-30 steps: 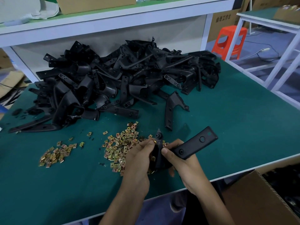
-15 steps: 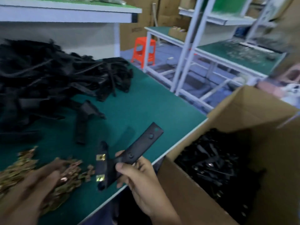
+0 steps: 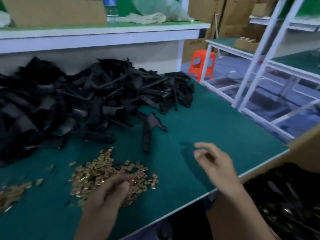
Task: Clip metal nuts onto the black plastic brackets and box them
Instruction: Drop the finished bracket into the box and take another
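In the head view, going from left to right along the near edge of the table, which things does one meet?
A small pile of nuts → large pile of nuts → right hand → cardboard box.

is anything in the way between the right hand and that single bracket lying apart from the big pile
Nothing visible. Only bare green mat lies between the right hand and the lone bracket. The nut pile sits to the left of that line, and the big bracket heap lies beyond it.
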